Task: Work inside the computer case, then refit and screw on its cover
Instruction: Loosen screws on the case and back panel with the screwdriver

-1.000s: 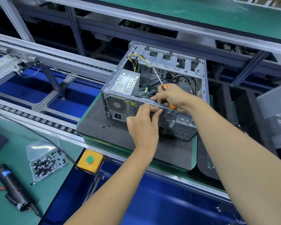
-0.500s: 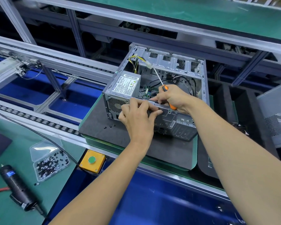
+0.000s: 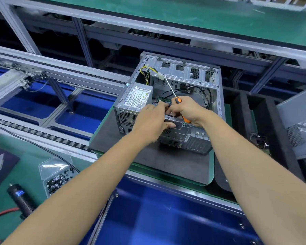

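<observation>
Both hands over open, coverless computer case [image 3: 187, 75]: right hand [image 3: 187, 110] grips screwdriver [image 3: 179, 103]; left hand [image 3: 152, 124] grip unclear.

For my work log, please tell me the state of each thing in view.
computer case: open, cover off
screwdriver: gripped by right hand, shaft pointing into case
left hand: reaching over case edge; grip unclear
screw box: lid open
power screwdriver: lying unused

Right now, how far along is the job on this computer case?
Done: nothing finished shows; the computer case stands open on its foam mat. In hand: the right hand grips an orange-handled screwdriver while the left hand reaches over the case's rear edge beside the power supply. Left: refitting and screwing on the cover; a grey panel leans at right.
</observation>
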`<action>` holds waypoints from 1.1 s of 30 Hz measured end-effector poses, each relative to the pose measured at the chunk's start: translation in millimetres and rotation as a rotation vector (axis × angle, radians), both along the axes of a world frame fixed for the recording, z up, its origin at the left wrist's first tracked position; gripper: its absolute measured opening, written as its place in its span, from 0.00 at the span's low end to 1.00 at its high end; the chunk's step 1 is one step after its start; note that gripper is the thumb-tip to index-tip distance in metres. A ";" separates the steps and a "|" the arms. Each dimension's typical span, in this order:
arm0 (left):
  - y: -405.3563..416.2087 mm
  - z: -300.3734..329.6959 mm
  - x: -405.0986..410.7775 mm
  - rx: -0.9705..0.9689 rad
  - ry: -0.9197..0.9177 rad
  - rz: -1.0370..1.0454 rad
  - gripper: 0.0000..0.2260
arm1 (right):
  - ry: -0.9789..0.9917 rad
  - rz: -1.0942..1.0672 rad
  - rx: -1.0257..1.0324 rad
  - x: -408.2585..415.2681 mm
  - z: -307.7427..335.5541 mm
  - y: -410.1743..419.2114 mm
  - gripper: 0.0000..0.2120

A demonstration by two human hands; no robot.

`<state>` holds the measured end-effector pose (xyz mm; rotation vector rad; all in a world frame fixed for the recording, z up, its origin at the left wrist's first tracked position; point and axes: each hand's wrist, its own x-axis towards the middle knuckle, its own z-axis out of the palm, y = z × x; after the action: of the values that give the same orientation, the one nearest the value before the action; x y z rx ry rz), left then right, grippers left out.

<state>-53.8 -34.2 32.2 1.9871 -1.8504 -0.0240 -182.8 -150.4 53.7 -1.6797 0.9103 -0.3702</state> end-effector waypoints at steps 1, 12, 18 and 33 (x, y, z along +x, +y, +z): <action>-2.0 3.4 2.5 0.026 0.001 -0.030 0.31 | 0.002 -0.012 0.003 0.3 0.6 0.8 0.18; -3.2 12.6 11.5 0.086 0.010 -0.138 0.33 | 0.033 -0.148 -0.024 3.5 18.5 19.9 0.12; -5.0 8.9 16.8 0.066 -0.011 -0.183 0.30 | 0.173 -0.354 -0.235 14.6 16.5 33.2 0.12; -14.5 17.4 27.9 0.209 0.141 -0.354 0.22 | 0.361 -0.830 -0.513 9.3 38.8 70.2 0.17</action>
<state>-25.9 -48.8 49.5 1.7060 -2.1513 -0.4658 -173.4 -80.2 92.5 -1.7785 1.9081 -0.9336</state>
